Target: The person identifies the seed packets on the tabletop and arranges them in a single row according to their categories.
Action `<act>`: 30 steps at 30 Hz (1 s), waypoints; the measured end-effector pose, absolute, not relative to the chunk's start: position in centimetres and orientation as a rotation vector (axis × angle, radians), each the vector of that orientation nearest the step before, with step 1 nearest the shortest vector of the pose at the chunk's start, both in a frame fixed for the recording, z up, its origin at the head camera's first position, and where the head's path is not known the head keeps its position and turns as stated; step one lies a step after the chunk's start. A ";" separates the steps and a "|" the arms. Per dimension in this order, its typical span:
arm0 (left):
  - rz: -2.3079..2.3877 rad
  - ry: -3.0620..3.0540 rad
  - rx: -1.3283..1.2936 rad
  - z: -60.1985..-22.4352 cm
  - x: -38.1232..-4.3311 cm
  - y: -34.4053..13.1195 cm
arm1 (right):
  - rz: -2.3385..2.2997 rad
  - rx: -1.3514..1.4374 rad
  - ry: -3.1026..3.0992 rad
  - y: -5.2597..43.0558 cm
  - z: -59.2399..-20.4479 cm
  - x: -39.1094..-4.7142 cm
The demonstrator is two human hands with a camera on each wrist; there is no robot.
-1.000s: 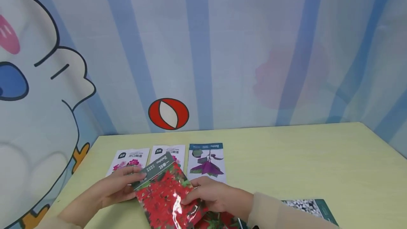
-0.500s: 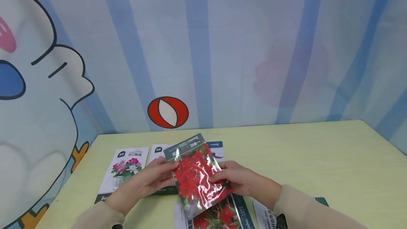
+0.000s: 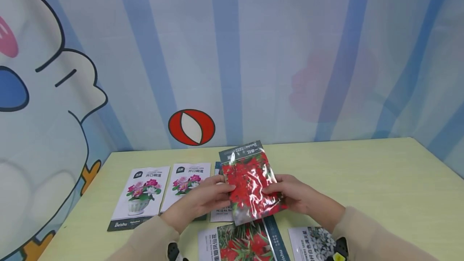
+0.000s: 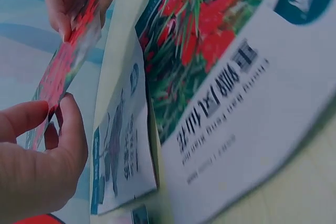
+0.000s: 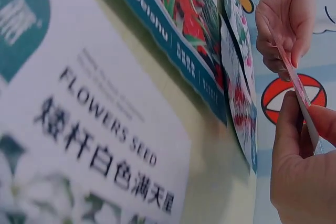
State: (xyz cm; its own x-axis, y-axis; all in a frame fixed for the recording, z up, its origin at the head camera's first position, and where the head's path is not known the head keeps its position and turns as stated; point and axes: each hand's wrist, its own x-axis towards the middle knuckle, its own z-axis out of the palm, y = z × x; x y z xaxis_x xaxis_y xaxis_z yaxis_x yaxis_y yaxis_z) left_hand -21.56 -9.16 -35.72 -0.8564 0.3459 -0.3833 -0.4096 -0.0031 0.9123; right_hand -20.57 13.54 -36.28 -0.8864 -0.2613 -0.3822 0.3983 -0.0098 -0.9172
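Head view gives me the red-flower packet raised above the pale table, its dark header at the top and the whole packet leaning a little. I see the left hand pinching its left edge, thumb on the printed front and fingers behind. The right hand grips the opposite edge the same way. Both wrist views show me the packet nearly edge-on between the two hands. Below it I have a sideways packet lying on the table, also printed with red flowers. Near the right forearm lies a white-flower packet; from the right wrist I can read "FLOWERS SEED" on it. Farther left, two potted-flower packets lie side by side, and just right of them is a mostly covered packet. Behind everything I get a blue-striped backdrop.
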 end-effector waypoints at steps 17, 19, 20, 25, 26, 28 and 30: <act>1.842 1.890 0.009 -36.2 -22.8 -4.8 | -1.882 0.083 1.895 18.3 -36.9 -21.1; 1.816 1.929 0.015 -36.3 -22.9 -4.5 | -1.875 0.069 1.894 18.7 -36.9 -21.2; 1.803 1.950 0.017 -36.3 -23.0 -4.4 | -1.871 0.062 1.891 18.8 -36.9 -21.2; 1.749 2.030 0.032 -36.3 -23.2 -4.0 | -1.828 0.063 1.952 19.2 -37.1 -21.3; 1.746 2.037 0.037 -36.3 -23.2 -3.9 | -1.818 0.070 1.975 19.2 -37.1 -21.2; 1.747 2.045 0.042 -36.4 -23.4 -3.6 | -1.816 0.096 2.008 19.4 -37.2 -21.2; 1.743 2.068 0.052 -36.4 -23.6 -3.3 | -1.845 0.112 2.004 19.6 -37.2 -21.3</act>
State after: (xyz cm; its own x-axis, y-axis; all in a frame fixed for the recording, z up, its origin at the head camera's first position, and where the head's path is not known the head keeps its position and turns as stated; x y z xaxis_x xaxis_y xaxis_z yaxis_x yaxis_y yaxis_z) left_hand -23.63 -3.32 -36.43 -0.9057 0.3000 -0.2994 -0.2443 0.2078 0.9472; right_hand -21.33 19.59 -37.23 -0.9118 -0.2153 -0.3496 0.3306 0.1198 -0.9361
